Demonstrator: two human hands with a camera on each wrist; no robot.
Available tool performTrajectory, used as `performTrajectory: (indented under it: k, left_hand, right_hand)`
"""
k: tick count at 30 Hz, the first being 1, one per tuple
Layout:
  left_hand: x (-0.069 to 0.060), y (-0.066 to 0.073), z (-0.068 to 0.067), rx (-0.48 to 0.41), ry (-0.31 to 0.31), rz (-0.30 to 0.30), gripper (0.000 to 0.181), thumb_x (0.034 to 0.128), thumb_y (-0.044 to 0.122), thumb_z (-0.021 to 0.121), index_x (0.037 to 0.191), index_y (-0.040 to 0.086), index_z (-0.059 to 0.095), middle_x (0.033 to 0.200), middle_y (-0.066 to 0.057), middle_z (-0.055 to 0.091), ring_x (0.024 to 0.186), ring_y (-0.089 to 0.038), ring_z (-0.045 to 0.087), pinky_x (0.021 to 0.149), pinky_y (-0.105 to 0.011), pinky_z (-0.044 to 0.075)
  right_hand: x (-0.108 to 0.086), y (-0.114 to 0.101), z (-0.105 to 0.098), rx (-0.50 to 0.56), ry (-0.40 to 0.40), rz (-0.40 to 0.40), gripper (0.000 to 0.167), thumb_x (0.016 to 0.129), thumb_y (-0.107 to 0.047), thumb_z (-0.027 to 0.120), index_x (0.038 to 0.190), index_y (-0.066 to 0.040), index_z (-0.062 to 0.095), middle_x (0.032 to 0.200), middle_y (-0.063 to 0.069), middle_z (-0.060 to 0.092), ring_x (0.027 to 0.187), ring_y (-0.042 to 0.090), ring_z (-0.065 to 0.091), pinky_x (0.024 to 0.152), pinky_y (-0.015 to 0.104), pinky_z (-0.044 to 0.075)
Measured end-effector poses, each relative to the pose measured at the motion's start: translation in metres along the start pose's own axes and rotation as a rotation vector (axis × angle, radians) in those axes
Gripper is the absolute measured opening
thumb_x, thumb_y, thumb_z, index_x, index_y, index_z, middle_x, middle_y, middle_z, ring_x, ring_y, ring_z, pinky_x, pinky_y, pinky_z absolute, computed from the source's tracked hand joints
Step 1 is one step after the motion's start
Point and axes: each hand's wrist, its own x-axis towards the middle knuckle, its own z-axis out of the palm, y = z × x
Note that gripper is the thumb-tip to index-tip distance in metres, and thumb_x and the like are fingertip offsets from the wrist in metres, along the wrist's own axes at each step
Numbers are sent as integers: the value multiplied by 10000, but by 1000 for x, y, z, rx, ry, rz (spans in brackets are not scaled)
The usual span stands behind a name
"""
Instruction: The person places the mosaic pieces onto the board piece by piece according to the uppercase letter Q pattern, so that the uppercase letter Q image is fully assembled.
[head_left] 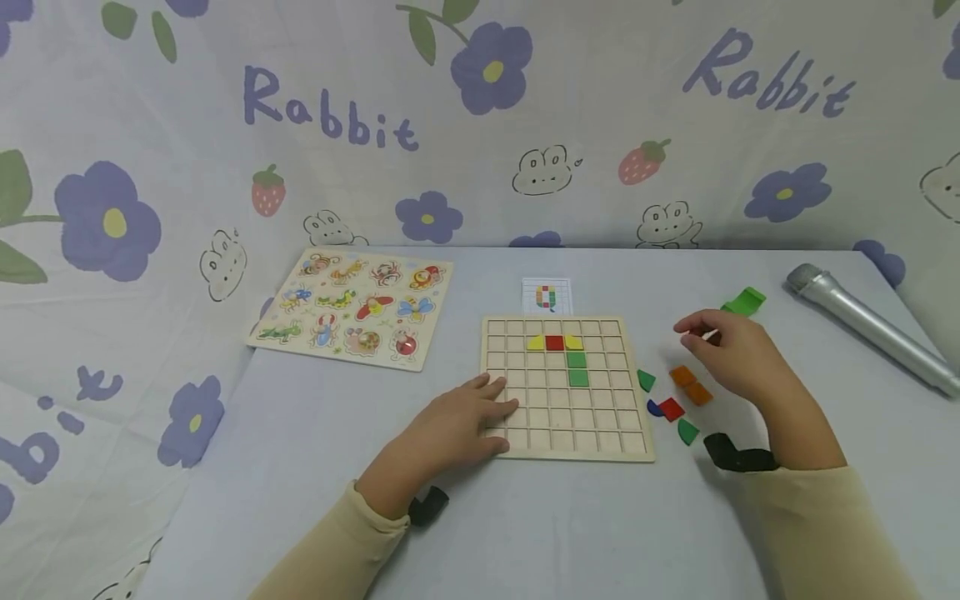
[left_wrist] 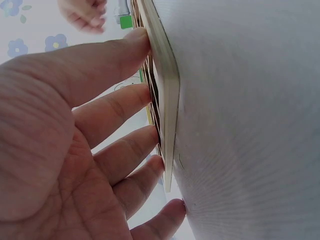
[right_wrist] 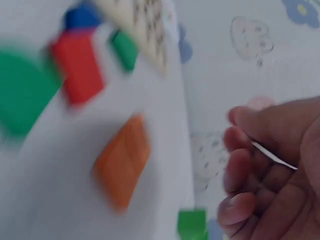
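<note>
Left hand (head_left: 457, 421) rested on the grid board (head_left: 561, 440); right hand (head_left: 723, 358) hung raised.
Clock taken from board centre, head view. Nearest, at half past eight, I read the left hand as spread, fingertips touching the rim, gripping nothing. Loose at three to four o'clock: rounded green tile (head_left: 687, 432), red tile (head_left: 672, 409) with blue tile (head_left: 655, 408) just beside, smaller green tile (head_left: 646, 381), orange tiles (head_left: 698, 393). On the board toward twelve: two green squares (head_left: 578, 378) below a yellow-red-yellow row (head_left: 554, 342). Right hand, between two and three: fingers loosely curled, thumb near index, nothing visible held. Farther out I logged microphone (head_left: 873, 329) near half past two, insect puzzle (head_left: 356, 321) near ten, green block (head_left: 745, 302) at two, pattern card (head_left: 546, 297) at twelve.
</note>
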Motion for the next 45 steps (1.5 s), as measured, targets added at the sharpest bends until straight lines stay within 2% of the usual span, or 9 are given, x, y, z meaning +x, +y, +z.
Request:
performTrajectory:
  k: [5,8,13,22,27,30,32,38,45]
  left_hand:
    - [1,0,-2,-6,1,-4,620,991,348,815,1571,260,616,1756,16,407,1683,-256,278,1334,-515,328]
    - [0,1,-2,-12,-4,-11,616,987,341,820,1566,257,623,1754,14,412,1681,-258,282,1333,-520,328]
    - [1,1,-1,-17,5,-15,611,983,340,823,1558,260,632,1749,20,419,1680,-253,287,1334,-520,326]
    - [2,0,0,-11,12,-5,617,985,356,818,1564,265,625,1749,21,417,1679,-252,288,1332,-516,331]
    - [2,0,-1,-8,15,2,611,986,352,816,1560,257,630,1746,11,422,1676,-261,296,1330,-520,333]
    - [1,0,-1,-7,18,4,611,986,354,815,1560,256,630,1745,10,424,1676,-262,297,1329,-519,336]
    - [0,0,-1,-8,16,0,613,987,356,814,1563,260,627,1746,15,423,1677,-258,294,1330,-518,334]
    - [0,-2,-1,-22,9,-1,618,991,356,814,1570,265,618,1751,20,414,1681,-247,284,1333,-513,330]
    - [2,-3,-2,-6,13,27,602,997,367,807,1561,251,629,1744,1,422,1675,-258,300,1330,-500,338]
  right_hand:
    - [-7,24,3,-42,-105,90,352,1076,-275,662,1296,-1,680,1138,188,672,972,318,594,696,301,524]
    - [-10,31,11,-41,-132,141,381,1040,-341,719,1213,-4,678,1054,148,692,959,306,591,714,321,515]
    - [-10,31,19,-46,-116,142,391,998,-348,774,1127,7,669,991,141,702,947,311,605,750,354,529]
    - [-10,19,21,-21,-52,110,292,999,-214,773,1143,-4,630,1037,188,665,901,298,599,699,326,543]
    - [-11,-5,16,4,48,43,216,1036,-179,730,1189,-47,654,1065,167,666,889,279,574,637,304,529]
    - [-10,-32,15,55,97,-28,193,1052,-184,711,1207,-75,676,1083,143,680,938,287,565,664,313,517]
    - [-6,-52,19,96,98,-75,173,1060,-183,700,1204,-89,688,1096,126,696,964,284,569,695,318,512]
    - [18,-95,57,165,5,-162,148,1070,-160,683,1197,-91,715,1137,117,732,939,273,604,749,338,531]
    - [42,-107,96,161,-96,-196,86,1062,-151,702,1131,-110,732,1094,82,729,937,258,618,828,370,531]
